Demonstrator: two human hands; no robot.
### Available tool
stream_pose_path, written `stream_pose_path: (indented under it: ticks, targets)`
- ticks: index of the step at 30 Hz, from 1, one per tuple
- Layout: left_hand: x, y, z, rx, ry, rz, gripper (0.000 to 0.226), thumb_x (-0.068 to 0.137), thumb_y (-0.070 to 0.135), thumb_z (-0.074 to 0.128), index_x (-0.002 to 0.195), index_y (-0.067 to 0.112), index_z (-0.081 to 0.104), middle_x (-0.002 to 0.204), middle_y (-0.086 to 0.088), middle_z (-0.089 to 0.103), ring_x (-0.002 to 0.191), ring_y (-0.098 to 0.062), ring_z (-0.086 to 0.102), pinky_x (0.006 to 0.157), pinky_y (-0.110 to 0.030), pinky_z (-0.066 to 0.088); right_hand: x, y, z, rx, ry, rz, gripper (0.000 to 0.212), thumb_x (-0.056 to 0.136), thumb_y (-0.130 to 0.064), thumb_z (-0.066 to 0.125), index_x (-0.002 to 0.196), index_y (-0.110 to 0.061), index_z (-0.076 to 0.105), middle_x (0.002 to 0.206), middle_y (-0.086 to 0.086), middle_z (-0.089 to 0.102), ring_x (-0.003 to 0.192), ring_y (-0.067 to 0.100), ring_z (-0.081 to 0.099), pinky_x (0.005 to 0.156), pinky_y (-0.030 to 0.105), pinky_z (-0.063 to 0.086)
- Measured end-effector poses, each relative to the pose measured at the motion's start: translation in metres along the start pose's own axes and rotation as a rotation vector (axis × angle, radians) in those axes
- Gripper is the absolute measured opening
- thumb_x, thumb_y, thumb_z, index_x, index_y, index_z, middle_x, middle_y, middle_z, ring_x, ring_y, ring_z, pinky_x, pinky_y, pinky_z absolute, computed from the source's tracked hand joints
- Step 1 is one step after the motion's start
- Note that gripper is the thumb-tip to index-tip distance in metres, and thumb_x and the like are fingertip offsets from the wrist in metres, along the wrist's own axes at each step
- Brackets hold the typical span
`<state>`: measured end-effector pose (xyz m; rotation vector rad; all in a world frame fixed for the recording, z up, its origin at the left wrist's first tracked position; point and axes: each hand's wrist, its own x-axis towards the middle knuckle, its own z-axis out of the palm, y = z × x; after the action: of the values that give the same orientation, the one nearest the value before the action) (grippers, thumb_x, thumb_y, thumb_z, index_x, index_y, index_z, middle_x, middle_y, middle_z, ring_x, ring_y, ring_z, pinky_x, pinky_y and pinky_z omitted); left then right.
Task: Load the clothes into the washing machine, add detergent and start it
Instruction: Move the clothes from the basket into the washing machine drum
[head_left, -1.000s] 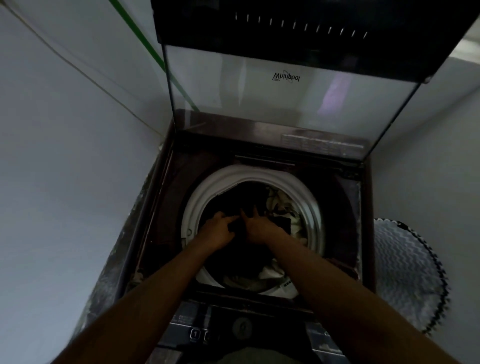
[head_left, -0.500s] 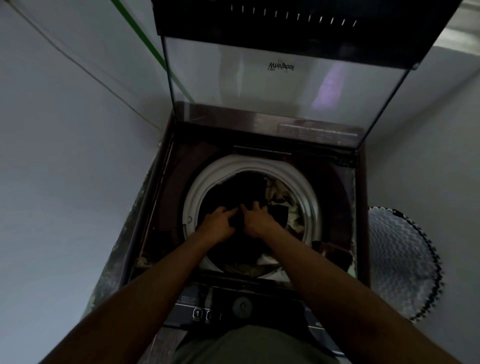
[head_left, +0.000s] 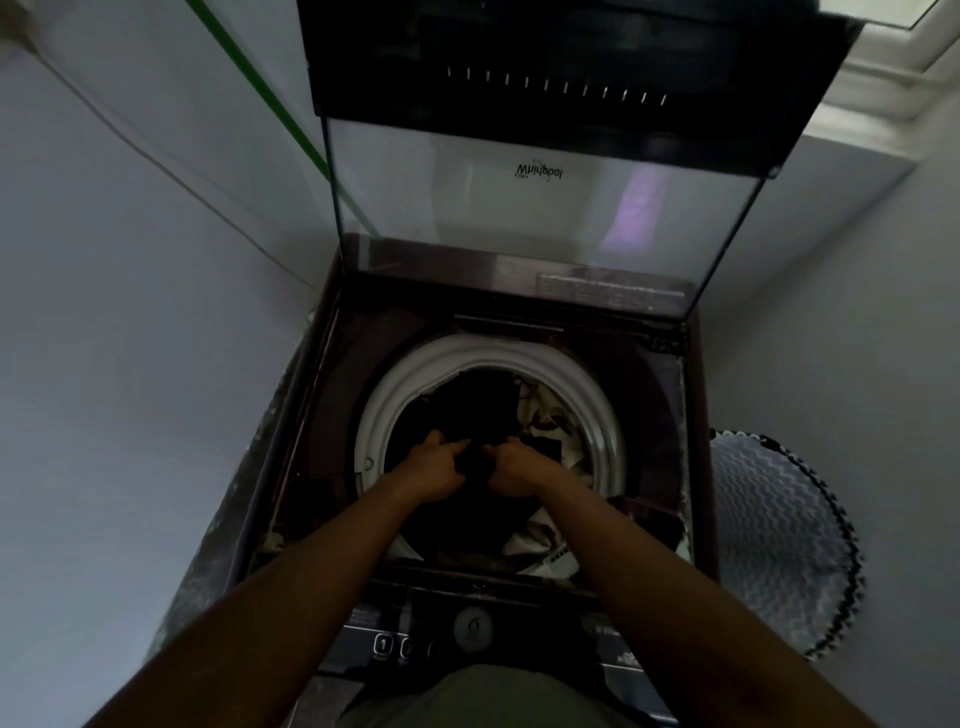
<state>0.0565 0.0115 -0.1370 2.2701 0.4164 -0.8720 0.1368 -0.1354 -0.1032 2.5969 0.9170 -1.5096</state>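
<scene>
A top-loading washing machine (head_left: 322, 415) stands below me with its glass lid (head_left: 540, 208) raised upright. Inside the white drum ring (head_left: 410, 374) lies a heap of dark clothes (head_left: 483, 395), with light patterned clothes (head_left: 545, 415) at the right side. Both of my hands are down in the drum mouth, close together. My left hand (head_left: 431, 467) and my right hand (head_left: 519, 465) each grip the same dark garment (head_left: 475, 465) with curled fingers, knuckles up. The fingertips are buried in the cloth.
The control panel (head_left: 467, 629), with a round dial and buttons, runs along the machine's front edge near my body. A zigzag-patterned laundry basket (head_left: 779, 540) stands on the right. Plain walls close in on the left and right; a green line runs down the left wall.
My fingers have curled from lying flatter on the dark cloth to gripping it, and the hands have drawn slightly apart. The camera has tilted down, showing more of the control panel.
</scene>
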Motion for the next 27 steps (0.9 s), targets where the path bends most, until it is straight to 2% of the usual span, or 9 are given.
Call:
stream_pose_path:
  ticks: [3, 5, 10, 11, 13, 15, 18, 22, 27]
  targets:
    - [-0.009, 0.007, 0.002, 0.068, 0.199, 0.055, 0.051, 0.094, 0.036, 0.052, 0.144, 0.036, 0.041, 0.139, -0.014, 0.038, 0.126, -0.034, 0.045, 0.104, -0.045, 0.044, 0.0, -0.003, -0.007, 0.009, 0.106, 0.006, 0.047, 0.091, -0.026, 0.044, 0.134, -0.009, 0.049, 0.136, 0.021, 0.049, 0.126, 0.038, 0.042, 0.103, 0.045, 0.042]
    - [-0.017, 0.012, 0.004, 0.112, 0.284, 0.076, 0.046, 0.094, 0.034, 0.051, 0.14, 0.034, 0.048, 0.136, -0.012, 0.043, 0.122, -0.032, 0.046, 0.098, -0.047, 0.046, -0.001, -0.009, -0.001, -0.047, 0.188, -0.001, 0.045, 0.086, -0.029, 0.042, 0.124, -0.009, 0.054, 0.128, 0.019, 0.054, 0.122, 0.037, 0.041, 0.1, 0.046, 0.043]
    - [-0.031, 0.007, 0.006, 0.089, 0.07, 0.131, 0.051, 0.093, 0.039, 0.055, 0.142, 0.033, 0.046, 0.155, -0.008, 0.029, 0.136, -0.031, 0.037, 0.111, -0.046, 0.036, -0.014, -0.016, 0.024, -0.173, 0.144, -0.081, 0.05, 0.096, -0.024, 0.042, 0.144, -0.011, 0.038, 0.142, 0.012, 0.046, 0.132, 0.033, 0.034, 0.104, 0.046, 0.036]
    - [-0.034, 0.007, 0.005, 0.038, 0.119, 0.164, 0.051, 0.092, 0.033, 0.057, 0.143, 0.03, 0.047, 0.155, -0.008, 0.029, 0.137, -0.029, 0.037, 0.113, -0.043, 0.035, -0.017, -0.013, 0.024, -0.151, 0.161, -0.094, 0.051, 0.096, -0.025, 0.042, 0.146, -0.012, 0.036, 0.143, 0.012, 0.046, 0.132, 0.034, 0.035, 0.105, 0.045, 0.036]
    - [-0.039, 0.011, -0.001, -0.057, 0.308, 0.194, 0.049, 0.092, 0.022, 0.057, 0.14, 0.022, 0.05, 0.15, -0.009, 0.034, 0.135, -0.026, 0.04, 0.113, -0.035, 0.035, -0.022, -0.01, 0.018, -0.025, 0.207, -0.104, 0.045, 0.095, -0.025, 0.044, 0.137, -0.012, 0.048, 0.134, 0.014, 0.054, 0.126, 0.034, 0.044, 0.101, 0.044, 0.043]
    - [-0.044, 0.017, -0.011, -0.09, 0.46, 0.2, 0.044, 0.092, 0.017, 0.057, 0.136, 0.017, 0.054, 0.142, -0.01, 0.042, 0.128, -0.025, 0.045, 0.108, -0.032, 0.037, -0.028, -0.009, 0.006, 0.103, 0.361, -0.095, 0.032, 0.09, -0.02, 0.049, 0.116, -0.006, 0.06, 0.116, 0.017, 0.06, 0.111, 0.036, 0.055, 0.089, 0.044, 0.051]
    - [-0.05, 0.024, -0.023, -0.108, 0.536, 0.23, 0.042, 0.09, 0.014, 0.058, 0.133, 0.015, 0.055, 0.134, -0.01, 0.047, 0.124, -0.024, 0.047, 0.106, -0.031, 0.037, -0.039, -0.011, -0.014, 0.149, 0.628, -0.069, 0.02, 0.086, -0.014, 0.052, 0.1, -0.002, 0.06, 0.109, 0.017, 0.058, 0.098, 0.035, 0.057, 0.079, 0.039, 0.051]
    - [-0.056, 0.034, -0.04, -0.123, 0.612, 0.274, 0.041, 0.09, 0.013, 0.058, 0.131, 0.013, 0.056, 0.13, -0.01, 0.053, 0.122, -0.023, 0.049, 0.105, -0.026, 0.035, -0.049, -0.019, -0.03, 0.221, 0.771, -0.099, 0.019, 0.086, -0.011, 0.053, 0.095, 0.001, 0.064, 0.103, 0.017, 0.064, 0.092, 0.034, 0.061, 0.074, 0.04, 0.052]
    - [-0.074, 0.035, -0.068, -0.106, 0.679, 0.351, 0.041, 0.083, 0.01, 0.06, 0.125, 0.008, 0.059, 0.123, -0.014, 0.057, 0.116, -0.03, 0.054, 0.103, -0.042, 0.043, -0.058, -0.029, -0.043, 0.224, 0.872, -0.107, 0.023, 0.085, -0.013, 0.054, 0.101, 0.0, 0.066, 0.108, 0.019, 0.062, 0.1, 0.034, 0.059, 0.086, 0.04, 0.05]
